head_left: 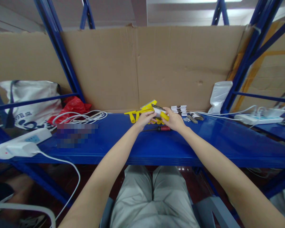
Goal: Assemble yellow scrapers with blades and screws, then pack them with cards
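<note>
Both my hands meet over the far middle of the blue shelf [156, 148]. My left hand [144, 119] and my right hand [173, 120] are closed together on a small yellow and white part [159, 111], held just above the shelf. Several yellow plastic pieces [133, 115] lie on the shelf right behind and left of my hands. A screwdriver with a red handle [162, 128] lies on the shelf just below my right hand, touching neither hand.
White cables [80, 117], a red bag [72, 106] and a white tote bag [28, 101] sit at the left; white power strips lie at the near left [16, 148] and far right [258, 118]. Small stacked white parts [179, 109] and a white pouch [219, 95] stand right of my hands. Cardboard [156, 66] walls the back.
</note>
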A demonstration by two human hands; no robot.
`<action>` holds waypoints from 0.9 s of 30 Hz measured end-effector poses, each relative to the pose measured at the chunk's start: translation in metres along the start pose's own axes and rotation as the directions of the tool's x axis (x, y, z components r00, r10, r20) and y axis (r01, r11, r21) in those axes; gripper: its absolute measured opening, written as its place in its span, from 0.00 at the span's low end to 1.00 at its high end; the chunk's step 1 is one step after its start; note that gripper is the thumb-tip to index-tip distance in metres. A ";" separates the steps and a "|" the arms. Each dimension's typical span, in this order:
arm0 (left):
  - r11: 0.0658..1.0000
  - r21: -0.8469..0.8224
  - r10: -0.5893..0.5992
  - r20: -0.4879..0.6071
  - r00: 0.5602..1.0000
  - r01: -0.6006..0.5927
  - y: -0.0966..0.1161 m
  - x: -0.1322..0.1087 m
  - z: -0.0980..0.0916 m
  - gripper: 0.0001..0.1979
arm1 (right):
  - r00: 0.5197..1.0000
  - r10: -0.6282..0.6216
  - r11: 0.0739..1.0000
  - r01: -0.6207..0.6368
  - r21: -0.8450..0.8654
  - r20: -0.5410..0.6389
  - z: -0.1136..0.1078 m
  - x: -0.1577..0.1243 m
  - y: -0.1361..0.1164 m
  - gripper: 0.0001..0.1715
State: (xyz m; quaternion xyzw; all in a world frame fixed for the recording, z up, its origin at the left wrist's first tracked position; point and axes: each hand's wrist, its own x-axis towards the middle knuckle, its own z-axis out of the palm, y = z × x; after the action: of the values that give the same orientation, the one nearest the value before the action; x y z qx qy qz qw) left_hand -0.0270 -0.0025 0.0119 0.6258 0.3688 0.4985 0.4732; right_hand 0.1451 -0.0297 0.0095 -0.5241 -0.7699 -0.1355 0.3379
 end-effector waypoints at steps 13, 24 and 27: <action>0.978 -0.133 -0.173 -0.075 0.982 0.162 0.005 0.000 0.001 0.04 | 0.986 -0.159 0.973 0.164 -0.165 0.044 -0.001 -0.001 -0.009 0.29; 0.978 -0.180 -0.127 -0.117 0.985 0.105 0.000 0.003 0.001 0.06 | 0.993 -0.119 0.992 0.120 -0.032 0.016 0.005 0.001 -0.003 0.29; 0.974 -0.208 -0.131 -0.198 0.971 0.089 0.002 0.004 -0.001 0.04 | 0.999 -0.024 0.998 0.022 0.059 0.035 0.006 0.003 -0.001 0.29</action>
State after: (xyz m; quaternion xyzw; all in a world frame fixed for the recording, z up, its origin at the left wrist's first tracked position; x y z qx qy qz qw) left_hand -0.0268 0.0011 0.0148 0.4980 0.3998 0.5690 0.5182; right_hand 0.1410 -0.0241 0.0071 -0.5073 -0.7855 -0.1075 0.3376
